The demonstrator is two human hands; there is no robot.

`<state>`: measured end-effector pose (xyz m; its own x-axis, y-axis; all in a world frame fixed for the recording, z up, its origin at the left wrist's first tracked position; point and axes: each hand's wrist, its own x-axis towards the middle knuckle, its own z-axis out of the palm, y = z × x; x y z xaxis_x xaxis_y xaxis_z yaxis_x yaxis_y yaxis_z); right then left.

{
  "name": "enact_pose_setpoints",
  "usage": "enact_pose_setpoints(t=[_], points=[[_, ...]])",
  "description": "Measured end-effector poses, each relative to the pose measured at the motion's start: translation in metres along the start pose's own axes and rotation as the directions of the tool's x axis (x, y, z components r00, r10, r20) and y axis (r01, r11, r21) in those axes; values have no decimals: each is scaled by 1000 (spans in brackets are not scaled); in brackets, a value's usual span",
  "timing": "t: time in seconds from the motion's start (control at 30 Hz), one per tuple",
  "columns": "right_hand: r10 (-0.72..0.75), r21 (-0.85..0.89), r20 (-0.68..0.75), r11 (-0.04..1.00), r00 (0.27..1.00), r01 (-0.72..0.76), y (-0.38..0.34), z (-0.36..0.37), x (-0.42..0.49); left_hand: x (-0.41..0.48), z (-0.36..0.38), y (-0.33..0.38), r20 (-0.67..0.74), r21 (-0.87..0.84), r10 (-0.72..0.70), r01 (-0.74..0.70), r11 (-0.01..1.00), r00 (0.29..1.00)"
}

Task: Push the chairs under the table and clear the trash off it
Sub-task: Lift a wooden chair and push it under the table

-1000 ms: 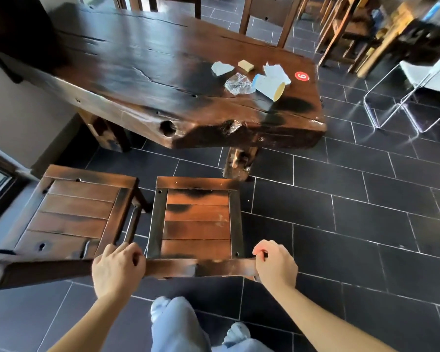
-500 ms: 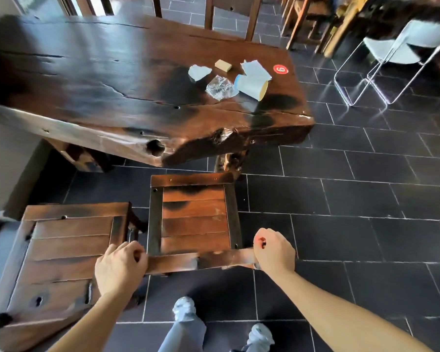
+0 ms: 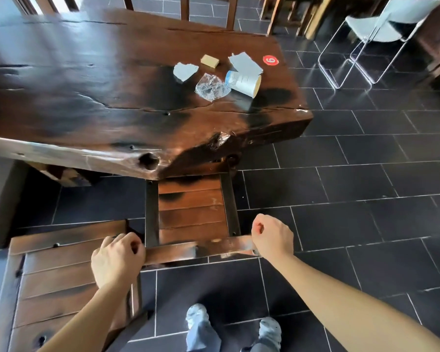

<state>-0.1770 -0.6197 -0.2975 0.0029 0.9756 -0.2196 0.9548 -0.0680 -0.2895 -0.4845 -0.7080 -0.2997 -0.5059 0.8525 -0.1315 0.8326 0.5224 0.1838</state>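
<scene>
Chair [image 3: 192, 212]: now further forward than a second ago; the front of its slatted seat sits beneath the table [image 3: 92, 92] edge, where earlier a strip of floor lay between them.
Left hand [image 3: 117, 260]: has travelled forward with the backrest rail, still closed around its left end.
Right hand [image 3: 272, 236]: likewise carried forward, still gripping the right end.
Second chair [image 3: 59, 280]: now lies behind the pushed one, beside the left forearm.

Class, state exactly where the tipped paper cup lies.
In the head view, the paper cup lies on its side near the table's right end, touching the crumpled plastic wrap, in front of a torn paper.
</scene>
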Motion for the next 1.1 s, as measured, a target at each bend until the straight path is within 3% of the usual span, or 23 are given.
enact_pose_setpoints(t=[0.3, 0.6, 0.7, 0.87, 1.1], points=[[-35, 6, -19, 999, 999, 35, -3, 0, -4, 7, -10, -8, 112, 122, 43, -57, 991, 993], [-210, -10, -13, 978, 978, 210, 23, 3, -24, -28, -14, -6, 241, 213, -10, -43, 976, 970], [-184, -17, 17, 983, 983, 184, 21, -1, -25, -39, -8, -4, 222, 191, -47, 3, 981, 974], [-151, -49, -13, 987, 988, 150, 20, 6, -20, -39, 6, -4, 31, 57, -120, 118, 991, 992], [-146, -91, -74, 986, 987, 139, 15, 10, -18, -34, 6, -7, 46, 62, -84, 81, 995, 995]])
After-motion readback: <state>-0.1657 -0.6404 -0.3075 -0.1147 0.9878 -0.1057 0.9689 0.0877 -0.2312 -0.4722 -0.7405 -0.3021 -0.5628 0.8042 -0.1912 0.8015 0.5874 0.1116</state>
